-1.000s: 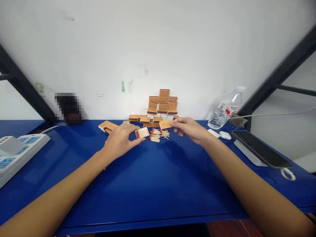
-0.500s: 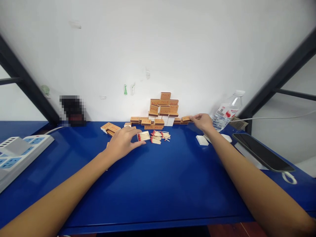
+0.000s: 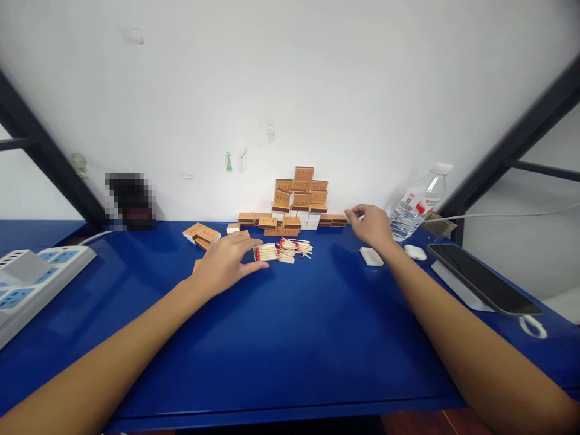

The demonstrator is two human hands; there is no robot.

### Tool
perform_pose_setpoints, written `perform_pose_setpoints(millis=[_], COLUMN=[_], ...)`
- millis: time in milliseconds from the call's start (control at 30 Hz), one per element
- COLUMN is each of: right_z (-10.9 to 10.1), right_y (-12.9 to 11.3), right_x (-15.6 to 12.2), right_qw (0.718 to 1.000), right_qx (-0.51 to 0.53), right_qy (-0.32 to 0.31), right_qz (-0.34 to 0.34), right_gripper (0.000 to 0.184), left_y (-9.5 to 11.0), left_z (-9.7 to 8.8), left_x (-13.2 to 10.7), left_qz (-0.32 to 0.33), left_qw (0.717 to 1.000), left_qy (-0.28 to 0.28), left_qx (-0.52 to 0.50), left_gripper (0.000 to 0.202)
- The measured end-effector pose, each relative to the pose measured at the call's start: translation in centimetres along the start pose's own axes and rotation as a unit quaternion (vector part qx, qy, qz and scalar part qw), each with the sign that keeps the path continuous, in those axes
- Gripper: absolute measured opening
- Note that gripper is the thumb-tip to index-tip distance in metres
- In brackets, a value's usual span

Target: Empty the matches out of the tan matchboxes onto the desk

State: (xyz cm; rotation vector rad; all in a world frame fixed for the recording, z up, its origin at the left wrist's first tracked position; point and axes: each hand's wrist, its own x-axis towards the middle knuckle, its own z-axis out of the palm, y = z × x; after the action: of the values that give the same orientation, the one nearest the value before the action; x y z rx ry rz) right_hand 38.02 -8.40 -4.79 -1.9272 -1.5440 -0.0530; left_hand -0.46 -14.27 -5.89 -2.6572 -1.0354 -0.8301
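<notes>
My left hand (image 3: 229, 260) has its thumb and forefinger around the long sides of an open matchbox tray (image 3: 266, 252) full of red-tipped matches. Right beside the tray lie loose matches (image 3: 290, 249) in small heaps. My right hand (image 3: 369, 225) hovers with bent, closed fingers at the right end of a low row of matchboxes (image 3: 332, 220); nothing shows in its fingers. Against the wall stands a stepped stack of orange matchboxes (image 3: 301, 192). More matchboxes (image 3: 202, 234) lie loose behind my left hand.
A water bottle (image 3: 419, 202) stands at the back right. Near it are a small white tray (image 3: 371, 257), a white rounded case (image 3: 415, 252) and a phone (image 3: 483, 278). A power strip (image 3: 45, 284) lies at the left on the blue table (image 3: 290, 344).
The tilted matchbox at the right end of the row now sits level in line. My right fingers have come off it and drawn together. My left hand stays at the tray.
</notes>
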Motion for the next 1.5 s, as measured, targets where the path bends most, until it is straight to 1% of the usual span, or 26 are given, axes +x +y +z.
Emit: perform_pose_setpoints(millis=[33,67,100,167,233,267,300,400,467,533,600,667,767,900,1000,1167,1267,1367,1500], right_z=[-0.3,-0.5,-0.6,-0.5,-0.1,0.1,0.4,0.7,0.7,0.6,0.6,0.9,1.7,2.6,2.7,1.9,1.4,0.9,0.6], right_y=[-1.0,-2.1,-3.3,-5.7,-7.9,-8.8,-9.4,-10.2,-9.9,-9.1,-7.9,-6.7,-5.3,-4.6,-4.8,-5.1,-5.2,-5.3,-5.5], right_x=[-0.7,-1.7,-2.7,-5.2,-7.6,-8.6,-9.4,-10.6,-10.3,-9.4,-8.1,-6.8,-5.3,-4.5,-4.6,-5.3,-5.5,-5.7,-6.1], right_qw=[1.000,0.997,0.988,0.940,0.890,0.870,0.857,0.840,0.839,0.849,0.875,0.903,0.932,0.953,0.958,0.953,0.952,0.952,0.949], right_qx=[0.016,0.047,0.097,0.218,0.296,0.321,0.337,0.358,0.367,0.364,0.347,0.325,0.294,0.237,0.204,0.166,0.127,0.083,0.030], right_qy=[-0.012,-0.044,-0.100,-0.224,-0.311,-0.342,-0.359,-0.383,-0.386,-0.370,-0.330,-0.275,-0.203,-0.167,-0.152,-0.161,-0.151,-0.142,-0.144], right_qz=[-0.021,-0.043,-0.073,-0.138,-0.152,-0.154,-0.154,-0.136,-0.115,-0.093,-0.068,-0.053,-0.059,-0.094,-0.129,-0.195,-0.233,-0.259,-0.280], right_gripper=[0.029,0.029,0.032,0.037,0.039,0.039,0.040,0.041,0.042,0.044,0.045,0.048,0.052,0.055,0.049,0.036,0.027,0.019,0.015], left_y=[0.2,0.3,0.5,1.0,1.4,1.5,1.6,1.8,1.7,1.5,1.1,0.7,0.3,0.5,0.7,0.8,0.8,0.6,0.4], left_z=[0.0,0.0,0.0,0.1,0.1,0.1,0.1,0.0,-0.1,-0.3,-0.6,-0.9,-1.0,-0.8,-0.7,-0.9,-1.0,-1.1,-1.2], left_x=[0.0,0.0,-0.1,-0.1,-0.1,-0.2,-0.2,-0.2,-0.1,0.0,0.1,0.3,0.3,0.1,0.2,0.3,0.3,0.3,0.3], left_qz=[0.005,0.012,0.019,0.034,0.041,0.043,0.046,0.054,0.054,0.048,0.039,0.028,0.015,0.014,0.015,0.014,0.012,0.009,0.003], left_qw=[1.000,1.000,1.000,0.999,0.999,0.998,0.998,0.997,0.997,0.998,0.999,0.998,0.996,0.995,0.994,0.993,0.993,0.992,0.992], left_qy=[0.002,0.005,0.008,0.009,0.002,-0.004,-0.008,-0.018,-0.007,0.006,0.005,-0.012,-0.037,-0.049,-0.047,-0.049,-0.050,-0.055,-0.058], left_qx=[0.000,-0.001,-0.005,-0.019,-0.033,-0.036,-0.039,-0.047,-0.052,-0.039,0.000,0.046,0.076,0.083,0.098,0.106,0.104,0.111,0.108], left_gripper=[0.046,0.048,0.049,0.051,0.053,0.053,0.054,0.055,0.057,0.057,0.050,0.042,0.036,0.035,0.035,0.033,0.033,0.034,0.033])
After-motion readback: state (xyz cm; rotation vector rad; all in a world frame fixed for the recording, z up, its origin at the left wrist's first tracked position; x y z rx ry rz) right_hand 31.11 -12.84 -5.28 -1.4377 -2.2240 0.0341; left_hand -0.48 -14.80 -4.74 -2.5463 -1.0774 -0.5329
